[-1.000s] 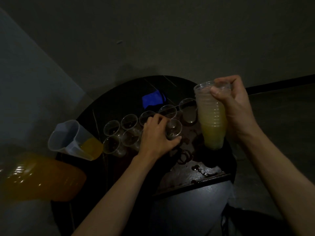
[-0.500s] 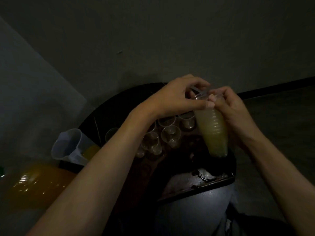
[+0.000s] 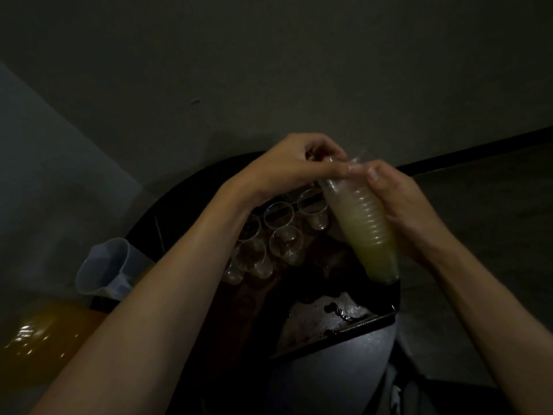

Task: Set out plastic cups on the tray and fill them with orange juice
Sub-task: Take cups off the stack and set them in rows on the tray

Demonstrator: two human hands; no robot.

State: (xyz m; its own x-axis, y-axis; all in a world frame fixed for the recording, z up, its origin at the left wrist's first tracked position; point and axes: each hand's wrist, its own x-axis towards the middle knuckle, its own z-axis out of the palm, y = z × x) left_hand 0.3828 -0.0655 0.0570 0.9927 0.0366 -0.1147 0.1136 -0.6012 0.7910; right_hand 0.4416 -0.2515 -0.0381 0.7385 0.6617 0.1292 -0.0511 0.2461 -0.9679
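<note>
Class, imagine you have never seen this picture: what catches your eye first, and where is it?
The yellowish stack of plastic cups, tilted at centre right: the right hand grips its side, the left hand pinches its top rim. Beneath the hands, clear cups stand in rows on the dark tray. At lower left sit a pale jug and an orange bottle.

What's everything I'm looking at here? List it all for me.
round dark table: one, blackish, middle of view.
dark rectangular tray: one, blackish, on the table.
loose clear plastic cups: at least six showing, see-through, on the tray.
stack of clear plastic cups: one, yellowish, tilted above the tray.
translucent plastic jug: one, greyish, left of the tray.
large plastic juice bottle: one, orange, lower left.
left hand: one, pinches the stack's top rim.
right hand: one, grips the stack's side.
</note>
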